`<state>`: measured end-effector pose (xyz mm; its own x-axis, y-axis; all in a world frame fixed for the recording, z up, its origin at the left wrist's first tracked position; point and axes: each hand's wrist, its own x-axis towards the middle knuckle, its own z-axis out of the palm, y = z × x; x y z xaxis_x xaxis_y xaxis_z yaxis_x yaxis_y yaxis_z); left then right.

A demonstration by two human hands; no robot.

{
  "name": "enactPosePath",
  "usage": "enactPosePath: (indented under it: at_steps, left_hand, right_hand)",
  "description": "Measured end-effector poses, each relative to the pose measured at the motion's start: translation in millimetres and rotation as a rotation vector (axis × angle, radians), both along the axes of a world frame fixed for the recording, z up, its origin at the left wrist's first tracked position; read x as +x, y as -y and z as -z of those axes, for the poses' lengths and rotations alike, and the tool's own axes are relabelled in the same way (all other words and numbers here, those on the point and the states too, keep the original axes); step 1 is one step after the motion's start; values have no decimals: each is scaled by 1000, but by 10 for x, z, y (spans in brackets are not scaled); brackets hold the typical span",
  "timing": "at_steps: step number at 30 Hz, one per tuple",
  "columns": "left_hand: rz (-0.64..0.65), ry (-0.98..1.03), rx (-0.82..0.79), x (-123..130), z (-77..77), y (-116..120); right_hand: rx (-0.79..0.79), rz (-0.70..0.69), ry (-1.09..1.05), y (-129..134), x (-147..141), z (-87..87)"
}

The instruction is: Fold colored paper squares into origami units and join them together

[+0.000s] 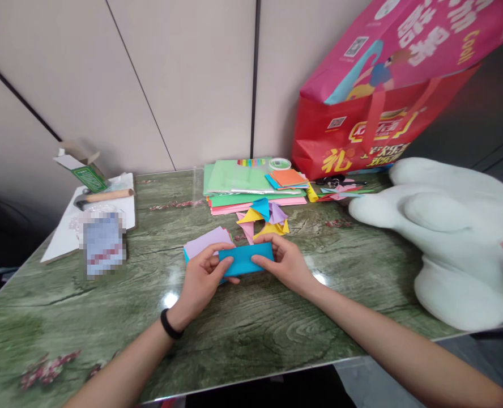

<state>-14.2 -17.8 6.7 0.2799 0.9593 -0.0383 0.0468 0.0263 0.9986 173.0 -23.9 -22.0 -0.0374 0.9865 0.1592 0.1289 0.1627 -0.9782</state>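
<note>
A blue paper [244, 260], folded into a long rectangle, is held level between both hands above the green table. My left hand [209, 269] pinches its left end, thumb on top and fingers behind. At the right end my right hand [283, 260] grips it the same way. Behind my left hand lies a stack of square papers with a lilac sheet [208, 242] on top. Just beyond the blue paper sit folded pieces in yellow, blue, purple and pink [269, 218], arranged in a curve.
Coloured sheets [234, 177] with orange squares [288, 178] lie at the back. Red bag [319, 141] and white plush toy [434, 226] stand at right. A white board [62, 241] bears a hammer [107, 196] and green box [90, 177] at left. The table's front edge [251, 375] is near.
</note>
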Motion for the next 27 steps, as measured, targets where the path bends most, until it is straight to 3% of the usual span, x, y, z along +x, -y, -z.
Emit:
enactPosePath:
  at_steps: [13, 27]
  left_hand:
    - [9, -20, 23, 16, -3, 17]
    - [78, -40, -26, 1, 55, 20]
  right_hand:
    - [-85, 23, -109, -35, 15, -2]
    - [-53, 63, 67, -39, 45, 8]
